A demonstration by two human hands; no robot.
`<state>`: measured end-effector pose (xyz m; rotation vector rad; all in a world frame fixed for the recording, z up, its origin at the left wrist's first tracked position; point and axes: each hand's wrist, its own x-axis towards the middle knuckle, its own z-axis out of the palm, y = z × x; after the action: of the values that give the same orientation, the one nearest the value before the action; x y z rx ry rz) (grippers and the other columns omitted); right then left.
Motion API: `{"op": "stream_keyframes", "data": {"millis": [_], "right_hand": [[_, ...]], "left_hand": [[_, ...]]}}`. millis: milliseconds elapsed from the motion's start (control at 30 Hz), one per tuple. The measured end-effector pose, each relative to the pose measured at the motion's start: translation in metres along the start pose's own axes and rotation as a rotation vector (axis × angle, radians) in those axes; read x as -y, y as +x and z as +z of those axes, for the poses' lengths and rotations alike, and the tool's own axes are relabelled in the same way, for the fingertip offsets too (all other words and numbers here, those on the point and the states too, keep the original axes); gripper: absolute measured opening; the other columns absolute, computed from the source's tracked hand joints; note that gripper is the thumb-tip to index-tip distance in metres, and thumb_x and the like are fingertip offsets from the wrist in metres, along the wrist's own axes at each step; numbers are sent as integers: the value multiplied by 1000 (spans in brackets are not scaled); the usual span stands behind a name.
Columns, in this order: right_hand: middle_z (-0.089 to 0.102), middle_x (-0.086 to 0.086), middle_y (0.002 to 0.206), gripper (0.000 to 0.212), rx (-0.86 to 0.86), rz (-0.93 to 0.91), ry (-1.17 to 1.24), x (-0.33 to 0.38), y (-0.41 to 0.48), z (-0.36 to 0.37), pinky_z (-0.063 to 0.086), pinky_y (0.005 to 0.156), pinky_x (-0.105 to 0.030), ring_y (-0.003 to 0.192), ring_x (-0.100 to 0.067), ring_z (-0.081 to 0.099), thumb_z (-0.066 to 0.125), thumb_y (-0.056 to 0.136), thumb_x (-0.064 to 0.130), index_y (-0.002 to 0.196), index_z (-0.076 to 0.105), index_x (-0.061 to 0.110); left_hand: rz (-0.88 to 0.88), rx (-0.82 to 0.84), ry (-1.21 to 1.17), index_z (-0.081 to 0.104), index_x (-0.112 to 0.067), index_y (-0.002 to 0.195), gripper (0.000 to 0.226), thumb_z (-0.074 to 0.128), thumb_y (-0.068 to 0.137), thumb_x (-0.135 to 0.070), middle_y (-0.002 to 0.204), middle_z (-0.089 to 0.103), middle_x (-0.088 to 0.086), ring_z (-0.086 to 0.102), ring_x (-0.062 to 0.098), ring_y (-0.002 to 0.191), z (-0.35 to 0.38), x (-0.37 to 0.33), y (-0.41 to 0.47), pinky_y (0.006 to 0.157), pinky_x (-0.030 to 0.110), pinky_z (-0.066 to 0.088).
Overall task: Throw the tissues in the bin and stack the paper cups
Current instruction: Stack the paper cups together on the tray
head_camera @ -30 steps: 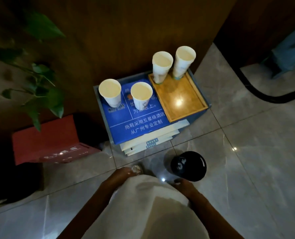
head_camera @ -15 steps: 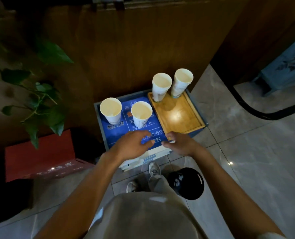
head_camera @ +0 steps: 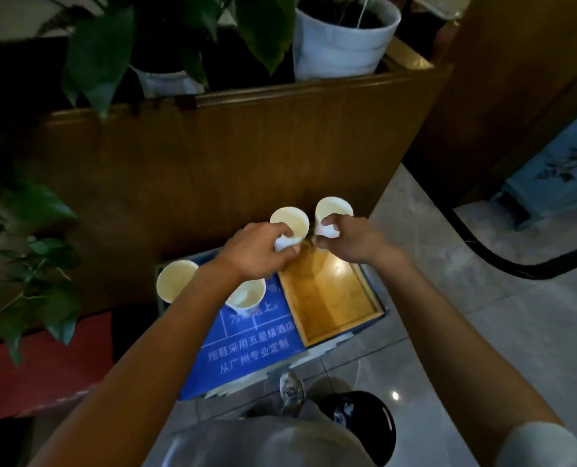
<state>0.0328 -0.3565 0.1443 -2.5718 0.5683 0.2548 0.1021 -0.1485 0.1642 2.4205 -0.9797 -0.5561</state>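
Note:
Several white paper cups stand on a low stack of blue boxes [head_camera: 253, 352]. My left hand [head_camera: 257, 251] is closed around one cup [head_camera: 292, 224] at the far end of the wooden tray [head_camera: 331, 298]. My right hand [head_camera: 351, 241] grips a second cup [head_camera: 334, 210] just to its right. Two more cups stay on the blue surface: one at the left [head_camera: 176, 281], another [head_camera: 246, 296] partly under my left forearm. A black bin [head_camera: 368, 423] sits on the floor near my feet, with something white inside.
A wooden partition [head_camera: 246, 156] rises right behind the boxes, with potted plants [head_camera: 344, 38] on top. Leaves [head_camera: 41, 264] hang at the left above a red box [head_camera: 41, 369]. Grey tiled floor [head_camera: 482, 332] stretches to the right.
Both hands rose from beside my legs, reached over the blue boxes and closed on the two cups at the tray's far end. The camera view tilted upward.

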Motion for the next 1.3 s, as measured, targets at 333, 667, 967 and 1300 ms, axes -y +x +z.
{"op": "stream_keyframes", "data": {"millis": [333,667,967,1300], "right_hand": [[39,-14,149,78,119,-64,-117,-21,88,-19,40,108,-48,133,-40,39,69,83,48,148,36,22],[34,-16,148,105,264,-54,-120,-44,124,2,41,106,-49,134,-42,36,84,68,40,151,22,27],[42,-12,130,91,230,-56,-110,-46,133,11,49,93,-45,119,-39,49,90,58,34,131,36,29],[45,-11,127,92,178,-43,-87,-41,116,5,48,89,-46,117,-39,50,91,54,35,129,39,30]], "left_hand": [[-220,11,146,36,-24,143,71,68,83,-43,146,43,7,46,31,129,22,0,93,102,49,45],[-323,139,233,28,-32,146,93,80,69,-45,151,35,6,38,36,134,51,-4,135,99,52,44],[-385,143,346,32,-34,139,92,86,64,-34,141,33,11,36,38,128,64,-6,145,91,51,50],[-417,41,173,39,-37,131,82,85,63,-37,136,30,13,35,39,124,51,1,115,95,50,48]]}}
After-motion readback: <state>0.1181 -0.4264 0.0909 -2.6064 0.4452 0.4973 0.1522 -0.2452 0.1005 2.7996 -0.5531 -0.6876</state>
